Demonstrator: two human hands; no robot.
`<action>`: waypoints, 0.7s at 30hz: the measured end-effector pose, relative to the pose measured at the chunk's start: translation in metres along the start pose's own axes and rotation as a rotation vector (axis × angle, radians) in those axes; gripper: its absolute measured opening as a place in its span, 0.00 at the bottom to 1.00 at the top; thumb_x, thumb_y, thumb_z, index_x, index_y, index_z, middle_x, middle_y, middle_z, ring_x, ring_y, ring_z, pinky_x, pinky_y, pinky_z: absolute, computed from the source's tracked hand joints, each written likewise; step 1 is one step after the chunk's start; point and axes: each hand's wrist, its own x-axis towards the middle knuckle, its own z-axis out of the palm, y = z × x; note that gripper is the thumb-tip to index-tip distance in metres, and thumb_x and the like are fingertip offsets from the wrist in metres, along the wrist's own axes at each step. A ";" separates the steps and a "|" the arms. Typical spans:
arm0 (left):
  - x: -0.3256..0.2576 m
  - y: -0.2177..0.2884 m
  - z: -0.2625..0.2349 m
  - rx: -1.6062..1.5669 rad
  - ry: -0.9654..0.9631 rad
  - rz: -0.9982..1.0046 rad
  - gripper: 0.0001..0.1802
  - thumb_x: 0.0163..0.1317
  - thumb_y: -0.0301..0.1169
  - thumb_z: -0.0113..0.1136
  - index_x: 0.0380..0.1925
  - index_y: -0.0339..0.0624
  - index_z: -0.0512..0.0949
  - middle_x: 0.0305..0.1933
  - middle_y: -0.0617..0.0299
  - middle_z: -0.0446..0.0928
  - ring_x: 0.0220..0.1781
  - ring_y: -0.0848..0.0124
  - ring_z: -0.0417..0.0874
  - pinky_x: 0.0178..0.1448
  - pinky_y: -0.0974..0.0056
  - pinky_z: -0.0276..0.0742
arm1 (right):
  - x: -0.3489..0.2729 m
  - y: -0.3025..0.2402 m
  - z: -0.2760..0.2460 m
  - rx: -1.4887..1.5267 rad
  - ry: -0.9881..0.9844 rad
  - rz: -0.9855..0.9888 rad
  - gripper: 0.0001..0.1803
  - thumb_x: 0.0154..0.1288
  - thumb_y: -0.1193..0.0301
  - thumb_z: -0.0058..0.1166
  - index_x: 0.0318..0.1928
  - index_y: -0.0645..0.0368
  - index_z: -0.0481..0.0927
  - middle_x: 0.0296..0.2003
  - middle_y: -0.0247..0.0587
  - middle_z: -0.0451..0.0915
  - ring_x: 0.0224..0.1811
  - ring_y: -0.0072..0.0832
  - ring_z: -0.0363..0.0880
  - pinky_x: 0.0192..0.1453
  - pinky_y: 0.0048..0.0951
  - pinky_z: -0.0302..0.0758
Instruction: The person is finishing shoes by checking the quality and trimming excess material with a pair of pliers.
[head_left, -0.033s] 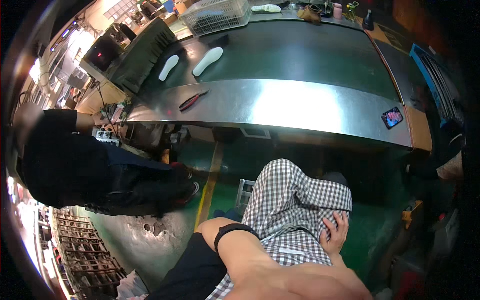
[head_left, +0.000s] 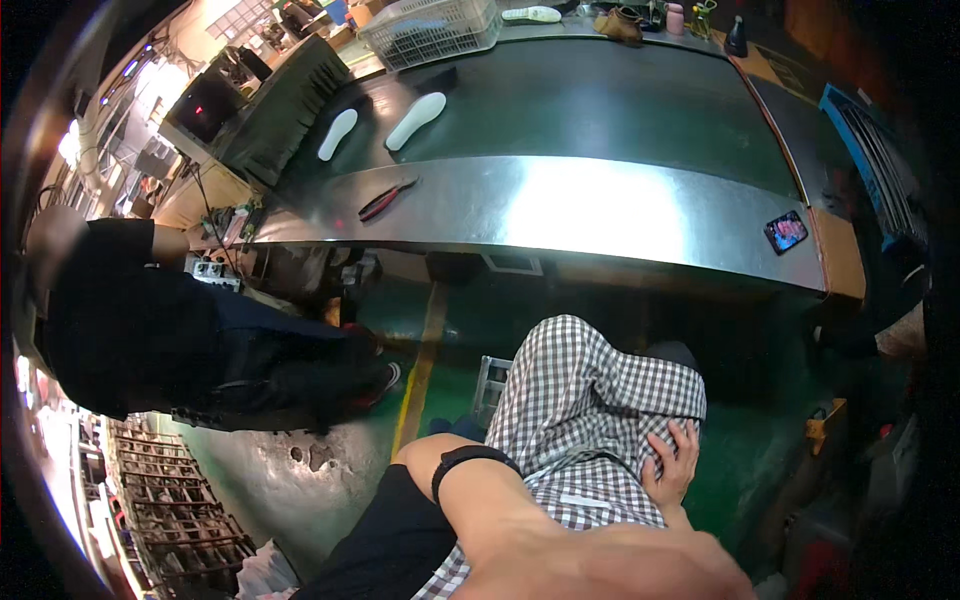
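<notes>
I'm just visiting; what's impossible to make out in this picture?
All in the head view:
Left fingers: out of sight; what hides them is unclear.
Right hand: its palm is hidden against the checkered cloth.
Phone: screen details too small.
Grey crate: lattice walls hide most contents.
Nearest bare skin: blurred, cut off by the lower edge.

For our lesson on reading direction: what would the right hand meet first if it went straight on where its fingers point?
Most likely the checked cloth: the right hand appears to rest against it already, though depth is hard to judge here.
</notes>
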 end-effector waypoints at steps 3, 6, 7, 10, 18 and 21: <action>0.009 -0.001 -0.003 -0.013 0.013 -0.024 0.18 0.79 0.43 0.42 0.54 0.50 0.78 0.61 0.60 0.76 0.61 0.63 0.76 0.60 0.56 0.77 | -0.002 0.001 0.000 0.008 0.024 0.023 0.18 0.62 0.66 0.55 0.53 0.48 0.82 0.65 0.45 0.70 0.74 0.56 0.59 0.76 0.60 0.56; 0.012 -0.002 -0.004 -0.026 0.025 -0.039 0.17 0.78 0.42 0.43 0.54 0.50 0.78 0.61 0.61 0.75 0.60 0.64 0.76 0.59 0.56 0.77 | -0.005 0.002 0.002 0.010 0.022 0.034 0.19 0.61 0.66 0.55 0.53 0.47 0.83 0.65 0.44 0.71 0.74 0.56 0.59 0.76 0.60 0.57; 0.009 -0.002 -0.002 -0.026 0.030 -0.042 0.17 0.78 0.42 0.43 0.54 0.50 0.77 0.60 0.61 0.75 0.60 0.64 0.76 0.59 0.56 0.77 | -0.006 0.003 0.004 -0.027 0.022 0.024 0.18 0.61 0.66 0.55 0.53 0.46 0.83 0.65 0.43 0.71 0.74 0.55 0.59 0.76 0.60 0.57; 0.001 -0.003 0.002 -0.034 0.044 -0.054 0.16 0.78 0.42 0.44 0.54 0.50 0.77 0.60 0.62 0.75 0.60 0.65 0.76 0.58 0.56 0.77 | -0.007 0.005 0.007 -0.003 0.016 0.036 0.18 0.62 0.66 0.55 0.53 0.45 0.83 0.65 0.43 0.71 0.74 0.55 0.59 0.75 0.59 0.57; 0.009 -0.006 -0.001 -0.087 0.093 -0.112 0.14 0.77 0.40 0.46 0.54 0.51 0.76 0.58 0.63 0.75 0.58 0.67 0.76 0.55 0.56 0.76 | -0.003 0.002 0.006 -0.036 0.026 0.026 0.19 0.58 0.67 0.55 0.52 0.45 0.84 0.64 0.41 0.72 0.73 0.54 0.61 0.75 0.57 0.59; 0.019 0.004 -0.008 -0.104 0.095 -0.121 0.14 0.76 0.39 0.46 0.54 0.51 0.75 0.57 0.64 0.75 0.57 0.68 0.76 0.55 0.56 0.76 | -0.003 0.000 0.001 -0.012 0.038 0.053 0.20 0.58 0.67 0.56 0.52 0.44 0.83 0.65 0.41 0.72 0.74 0.54 0.60 0.75 0.57 0.59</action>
